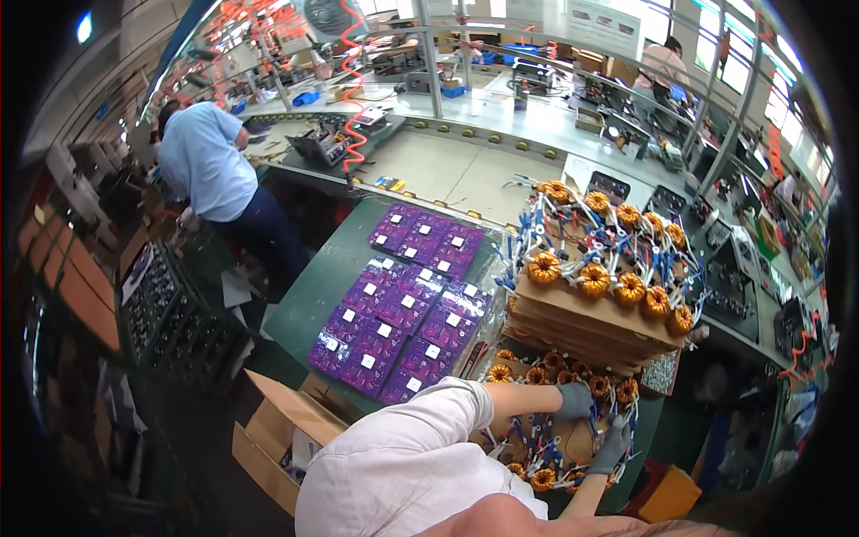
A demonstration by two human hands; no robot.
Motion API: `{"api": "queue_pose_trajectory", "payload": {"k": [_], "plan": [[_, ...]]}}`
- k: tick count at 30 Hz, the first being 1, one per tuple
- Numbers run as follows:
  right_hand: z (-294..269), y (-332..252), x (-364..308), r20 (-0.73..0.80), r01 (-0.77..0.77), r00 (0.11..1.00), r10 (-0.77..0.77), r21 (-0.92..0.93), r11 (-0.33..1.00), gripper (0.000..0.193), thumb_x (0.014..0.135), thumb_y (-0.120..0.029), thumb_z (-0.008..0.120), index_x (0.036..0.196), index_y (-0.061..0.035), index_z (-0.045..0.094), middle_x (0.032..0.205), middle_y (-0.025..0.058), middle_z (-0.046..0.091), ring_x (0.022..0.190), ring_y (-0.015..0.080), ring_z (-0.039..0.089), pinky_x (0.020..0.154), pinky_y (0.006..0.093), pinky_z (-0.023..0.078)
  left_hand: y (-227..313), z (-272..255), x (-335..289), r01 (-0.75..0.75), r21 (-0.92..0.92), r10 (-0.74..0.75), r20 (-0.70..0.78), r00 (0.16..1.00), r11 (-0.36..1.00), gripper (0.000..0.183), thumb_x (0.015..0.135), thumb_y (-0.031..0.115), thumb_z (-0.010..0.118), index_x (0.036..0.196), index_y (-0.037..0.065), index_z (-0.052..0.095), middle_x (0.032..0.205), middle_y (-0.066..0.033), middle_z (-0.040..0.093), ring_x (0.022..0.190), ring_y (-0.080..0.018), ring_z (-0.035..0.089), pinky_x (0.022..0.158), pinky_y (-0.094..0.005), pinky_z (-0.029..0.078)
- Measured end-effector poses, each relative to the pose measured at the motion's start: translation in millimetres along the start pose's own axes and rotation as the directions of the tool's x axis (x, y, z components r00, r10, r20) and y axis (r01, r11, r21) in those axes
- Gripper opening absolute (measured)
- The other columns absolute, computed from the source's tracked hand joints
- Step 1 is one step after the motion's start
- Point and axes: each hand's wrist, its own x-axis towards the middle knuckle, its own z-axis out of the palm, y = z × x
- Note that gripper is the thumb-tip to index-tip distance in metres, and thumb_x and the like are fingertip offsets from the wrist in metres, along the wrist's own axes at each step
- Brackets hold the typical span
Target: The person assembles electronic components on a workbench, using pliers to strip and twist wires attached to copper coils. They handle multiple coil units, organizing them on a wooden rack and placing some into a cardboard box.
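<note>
My left hand (575, 401), in a grey glove, reaches over a cardboard sheet (577, 444) that carries copper-coloured toroidal coils with blue, white and red wire leads. Its fingers are bent down among the leads beside a coil (599, 387) on the right side of the sheet. Just nearer to me, my right hand (612, 446), also gloved in grey, has its fingers drawn together at the wires along the sheet's right edge. What lies between the fingers of either hand is too small to make out. Another coil (542, 480) rests at the sheet's near side.
Beyond my hands stands a tall stack of cardboard layers (582, 327) topped with more coils (594, 280). Purple circuit boards (419, 295) cover the green table (300, 300) to the left. An open carton (268, 447) sits at lower left. Another person (210, 161) stands at far left.
</note>
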Motion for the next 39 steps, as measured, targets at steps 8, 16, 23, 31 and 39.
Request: {"api": "queue_pose_trajectory", "payload": {"k": [8,16,23,31,39], "plan": [[6,10,26,0.115,0.016,0.993,-0.020,0.032,0.999,0.027,0.082,-0.026,0.068,0.093,-0.0014,0.064,0.064,-0.0038,0.051,0.051,0.0048,0.040,0.047,0.0219,0.029,-30,-40,-5,0.370,-0.807,-0.264,0.273,0.925,0.461,0.034,0.067,0.008,0.067,0.100,0.005,0.060,0.091,-0.0129,0.063,0.072,-0.0245,0.063,0.054,-0.0388,0.051],[39,-13,13,0.113,0.092,0.991,-0.064,-0.261,0.961,0.022,0.081,-0.018,0.066,0.091,0.0012,0.064,0.076,0.0000,0.059,0.066,0.0091,0.051,0.060,0.0251,0.041,-17,-25,-7,0.262,-0.917,-0.323,0.160,0.933,0.302,0.049,0.071,0.008,0.063,0.119,0.007,0.054,0.102,-0.0148,0.063,0.070,-0.0239,0.065,0.060,-0.0385,0.055],[46,-21,14,0.069,0.063,0.997,-0.043,-0.324,0.944,0.022,0.079,-0.018,0.067,0.085,0.0028,0.063,0.072,-0.0036,0.056,0.061,0.0078,0.043,0.056,0.0257,0.038,-30,11,2,0.266,-0.798,-0.448,-0.005,0.894,0.540,0.028,0.077,0.022,0.062,0.098,0.004,0.064,0.082,-0.0126,0.067,0.074,-0.0192,0.066,0.066,-0.0350,0.053],[41,-38,14,-0.020,0.050,0.997,-0.070,-0.502,0.864,0.027,0.075,-0.030,0.067,0.079,-0.0035,0.064,0.066,0.0098,0.062,0.060,0.0157,0.055,0.058,0.0342,0.044,-10,-4,3,0.324,-0.864,-0.608,0.026,0.793,0.386,0.041,0.079,0.027,0.067,0.113,0.004,0.061,0.102,-0.0188,0.065,0.095,-0.0307,0.064,0.081,-0.0361,0.049],[45,-36,7,0.039,0.030,0.999,-0.008,-0.592,0.806,0.029,0.075,-0.033,0.064,0.083,-0.0045,0.065,0.083,0.0161,0.065,0.079,0.0330,0.062,0.072,0.0397,0.047,-9,6,7,0.387,-0.775,-0.609,0.004,0.793,0.499,0.046,0.079,0.030,0.067,0.118,0.007,0.059,0.113,-0.0165,0.062,0.104,-0.0306,0.060,0.087,-0.0364,0.047]]}}
